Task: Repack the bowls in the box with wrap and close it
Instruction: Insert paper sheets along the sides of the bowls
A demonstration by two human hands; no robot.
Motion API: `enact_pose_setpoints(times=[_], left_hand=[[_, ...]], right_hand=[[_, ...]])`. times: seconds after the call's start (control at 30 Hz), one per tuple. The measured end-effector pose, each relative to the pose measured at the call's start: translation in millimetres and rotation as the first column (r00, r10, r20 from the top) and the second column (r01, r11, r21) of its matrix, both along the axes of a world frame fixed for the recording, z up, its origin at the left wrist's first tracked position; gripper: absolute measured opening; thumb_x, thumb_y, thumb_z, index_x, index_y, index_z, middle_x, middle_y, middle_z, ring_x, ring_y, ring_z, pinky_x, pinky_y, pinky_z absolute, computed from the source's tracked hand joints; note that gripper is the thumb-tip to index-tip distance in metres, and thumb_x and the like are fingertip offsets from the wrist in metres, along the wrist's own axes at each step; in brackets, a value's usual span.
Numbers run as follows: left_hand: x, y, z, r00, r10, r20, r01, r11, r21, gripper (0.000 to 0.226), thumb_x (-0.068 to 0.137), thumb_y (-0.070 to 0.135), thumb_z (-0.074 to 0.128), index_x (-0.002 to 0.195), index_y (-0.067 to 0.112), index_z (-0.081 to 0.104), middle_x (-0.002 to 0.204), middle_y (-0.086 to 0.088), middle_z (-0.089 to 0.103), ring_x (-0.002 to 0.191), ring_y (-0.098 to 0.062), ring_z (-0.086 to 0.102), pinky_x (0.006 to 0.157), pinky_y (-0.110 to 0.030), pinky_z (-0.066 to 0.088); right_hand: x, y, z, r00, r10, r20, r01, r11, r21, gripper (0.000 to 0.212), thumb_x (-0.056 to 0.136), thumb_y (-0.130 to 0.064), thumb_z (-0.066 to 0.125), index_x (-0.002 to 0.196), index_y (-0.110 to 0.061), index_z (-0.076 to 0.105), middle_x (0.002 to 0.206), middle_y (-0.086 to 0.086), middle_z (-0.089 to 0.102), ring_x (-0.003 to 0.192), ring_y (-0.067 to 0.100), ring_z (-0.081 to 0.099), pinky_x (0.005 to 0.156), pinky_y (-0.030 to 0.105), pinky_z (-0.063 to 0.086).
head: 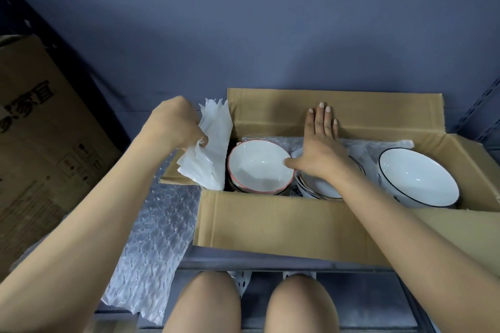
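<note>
Midway through repacking: we see three bowl stacks point(260, 167) seated in the open box point(270, 227). Our left hand point(176, 123) pinches white wrap point(208, 143) at the box's left end; our right hand point(320, 143) lies flat, fingers straight, over the middle stack. Padding and flap closure remain, we judge.

Head view, steeply down, close over box point(270, 224)

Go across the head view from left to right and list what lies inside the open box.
White paper wrap gripped by the left hand → red-rimmed bowl → middle bowl stack under the flat right hand → black-rimmed bowl at the right end of the cardboard box.
</note>
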State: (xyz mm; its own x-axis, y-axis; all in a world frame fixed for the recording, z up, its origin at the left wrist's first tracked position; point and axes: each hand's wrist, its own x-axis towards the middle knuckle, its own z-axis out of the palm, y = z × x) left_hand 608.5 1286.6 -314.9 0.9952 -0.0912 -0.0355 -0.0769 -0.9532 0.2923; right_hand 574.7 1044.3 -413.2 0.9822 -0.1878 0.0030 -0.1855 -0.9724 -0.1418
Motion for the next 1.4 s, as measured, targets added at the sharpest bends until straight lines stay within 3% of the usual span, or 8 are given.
enact_pose_setpoints(times=[0.17,0.73,0.83,0.9,1.03,1.13,1.23,1.4], left_hand=[[-1.2,-9.8,2.1,0.983,-0.115,0.141,0.102,0.99,0.098,0.048,0.063,-0.004,0.065,0.052,0.012,0.021,0.053,-0.003,0.02,0.052,-0.018,0.016,0.046,-0.021,0.014],[-2.1,-10.6,-30.6,0.985,-0.091,0.144,0.094,0.995,-0.015,0.03,0.065,-0.001,0.063,0.055,0.004,0.036,0.055,-0.009,0.027,0.052,-0.019,0.02,0.043,-0.025,0.017],[-16.0,-23.8,-39.3,0.971,-0.162,0.176,0.16,0.987,0.03,0.037,0.069,-0.003,0.058,0.052,0.011,0.027,0.053,-0.013,0.036,0.057,-0.032,0.039,0.047,-0.028,0.024],[-18.2,-30.7,-46.9,0.962,-0.19,0.195,0.181,0.982,0.063,0.032,0.074,-0.003,0.055,0.059,0.011,0.031,0.064,-0.017,0.049,0.078,-0.039,0.056,0.055,-0.028,0.03],[-19.2,-30.9,-44.6,0.966,-0.194,0.17,0.192,0.981,0.028,0.04,0.076,0.005,0.063,0.056,0.012,0.03,0.061,-0.013,0.047,0.078,-0.036,0.058,0.051,-0.028,0.027],[-20.4,-24.0,-42.0,0.978,-0.142,0.153,0.155,0.985,-0.07,0.038,0.066,0.015,0.077,0.052,0.01,0.041,0.047,0.0,0.041,0.049,-0.021,0.039,0.045,-0.026,0.024],[-13.7,-18.7,-44.2,0.98,-0.075,0.185,0.099,0.988,-0.121,0.019,0.061,0.016,0.077,0.067,0.0,0.068,0.061,-0.013,0.063,0.056,-0.026,0.047,0.051,-0.028,0.035],[-17.2,-24.0,-50.5,0.977,-0.097,0.191,0.116,0.989,-0.09,0.02,0.065,0.008,0.078,0.081,0.002,0.069,0.064,-0.002,0.06,0.069,-0.023,0.054,0.049,-0.02,0.033]], right_hand=[[0.1,0.7,0.7,1.0,-0.005,0.0,0.005,1.0,-0.002,0.123,0.075,-0.054,0.067,0.147,-0.001,-0.017,0.152,0.021,-0.03,0.14,0.033,-0.029,0.117,0.043,-0.011],[-3.0,2.7,5.6,0.999,-0.002,-0.035,0.004,0.999,0.044,0.118,0.078,-0.042,0.068,0.146,-0.002,-0.02,0.15,0.021,-0.033,0.139,0.032,-0.032,0.116,0.041,-0.013],[-4.3,2.8,6.7,0.999,-0.003,-0.036,0.005,0.999,0.047,0.119,0.078,-0.043,0.068,0.146,-0.002,-0.021,0.15,0.02,-0.033,0.139,0.031,-0.032,0.116,0.041,-0.013],[-5.3,3.1,7.0,0.999,-0.001,-0.036,0.003,0.999,0.054,0.119,0.078,-0.042,0.068,0.147,-0.002,-0.02,0.15,0.02,-0.033,0.139,0.031,-0.032,0.116,0.041,-0.013],[-5.5,2.5,7.5,0.999,0.003,-0.032,-0.002,0.999,0.05,0.118,0.078,-0.043,0.067,0.147,-0.002,-0.02,0.15,0.02,-0.033,0.139,0.031,-0.032,0.117,0.041,-0.012],[-5.4,1.9,6.9,1.0,0.004,-0.026,-0.003,0.999,0.049,0.117,0.078,-0.043,0.067,0.147,-0.001,-0.019,0.151,0.02,-0.032,0.139,0.032,-0.031,0.117,0.042,-0.012],[-5.7,1.6,6.3,1.0,0.008,-0.012,-0.007,0.999,0.052,0.118,0.078,-0.043,0.067,0.147,-0.001,-0.019,0.151,0.02,-0.032,0.14,0.032,-0.031,0.117,0.041,-0.012],[-5.5,2.1,5.0,1.0,0.007,-0.006,-0.007,0.999,0.053,0.118,0.078,-0.044,0.068,0.147,-0.002,-0.019,0.151,0.02,-0.032,0.14,0.031,-0.031,0.116,0.041,-0.012]])
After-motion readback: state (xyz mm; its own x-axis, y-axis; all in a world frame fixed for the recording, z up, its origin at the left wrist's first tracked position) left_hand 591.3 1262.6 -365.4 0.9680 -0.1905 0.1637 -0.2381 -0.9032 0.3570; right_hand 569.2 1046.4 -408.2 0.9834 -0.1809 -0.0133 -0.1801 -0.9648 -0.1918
